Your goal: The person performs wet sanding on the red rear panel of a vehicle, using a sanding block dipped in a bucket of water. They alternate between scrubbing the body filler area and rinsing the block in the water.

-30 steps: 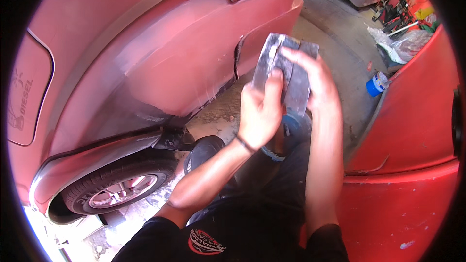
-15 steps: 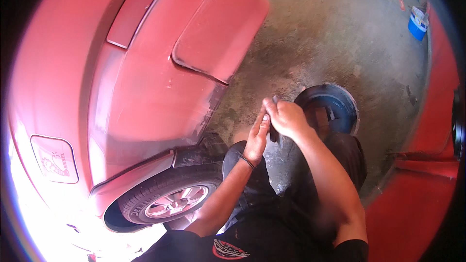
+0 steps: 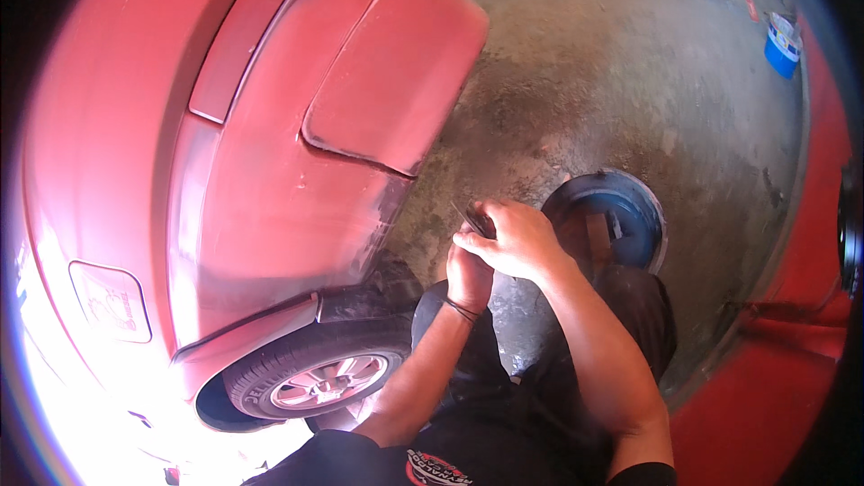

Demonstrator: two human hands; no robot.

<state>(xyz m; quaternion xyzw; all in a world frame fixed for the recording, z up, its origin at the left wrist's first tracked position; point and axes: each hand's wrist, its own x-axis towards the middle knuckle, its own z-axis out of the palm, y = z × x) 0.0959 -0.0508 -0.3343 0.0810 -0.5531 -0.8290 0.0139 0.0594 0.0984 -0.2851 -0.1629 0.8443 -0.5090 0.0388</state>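
Both hands meet in front of me above my knees. My right hand (image 3: 517, 238) lies over my left hand (image 3: 468, 274), and together they grip a folded grey sheet of sandpaper (image 3: 472, 216), of which only a dark edge shows at the fingertips. A black band sits on my left wrist. Just right of the hands a blue bucket (image 3: 607, 220) stands on the concrete floor. The sanded red car body (image 3: 270, 153) rises to the left, a hand's width from my fingers.
The car's rear wheel (image 3: 319, 378) is at the lower left, with the fuel flap (image 3: 108, 301) beyond it. Another red car panel (image 3: 792, 378) curves along the right edge. A small blue tub (image 3: 781, 45) stands far off on the stained concrete floor (image 3: 630, 99).
The hands came down from face height, where they held the sandpaper sheet spread open, to knee level beside the bucket, with the sheet now folded small. The view tilted down.
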